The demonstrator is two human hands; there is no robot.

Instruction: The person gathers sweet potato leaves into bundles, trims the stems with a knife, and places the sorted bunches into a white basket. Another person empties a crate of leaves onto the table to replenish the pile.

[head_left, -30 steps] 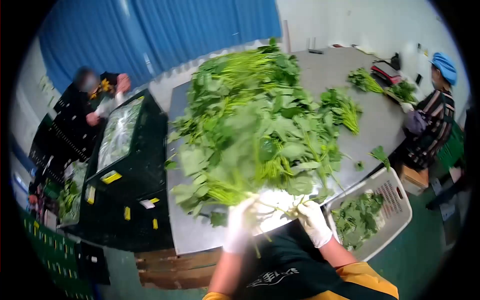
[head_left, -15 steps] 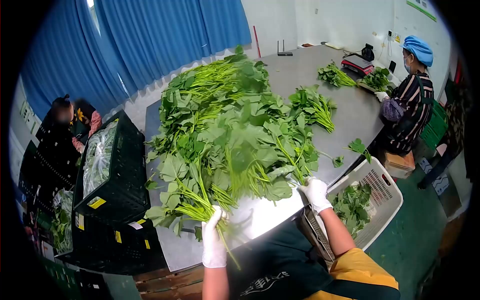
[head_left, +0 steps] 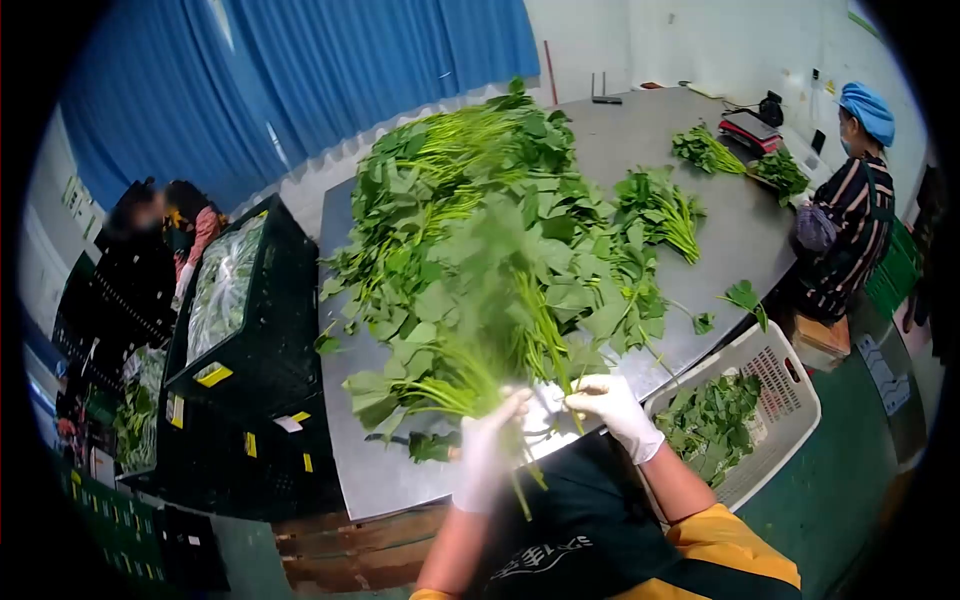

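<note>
A: Head view first: what is everything made of?
B: The table (head_left: pixel 745 235) is smooth grey metal, shining brightly near its front edge. A broad heap of greens (head_left: pixel 460 220) covers its middle, flat lobed leaves tangled with slim, pale-green stems. Part of the heap is smeared by blur.
A: And around it?
B: On the right, a pale plastic basket (head_left: pixel 768 385) with slotted walls and a rounded rim holds loose leaves (head_left: pixel 708 425). On the left stand dark, hard-sided crates (head_left: pixel 285 290), the upper one carrying a crinkled clear bag (head_left: pixel 222 300) of greens. Behind hangs a pleated blue curtain (head_left: pixel 330 80).
A: The hands?
B: Both wear thin white gloves. The left hand (head_left: pixel 487 450) is closed around the stems of a bunch (head_left: pixel 440 378); its leaves fan out over the table's front edge, and a few stem ends poke out below the fist.
A: The right?
B: The right hand (head_left: pixel 615 415) has thumb and fingertips drawn close together at a thin stem (head_left: pixel 574 398), beside the heap. Whether they grip it, I cannot tell.
</note>
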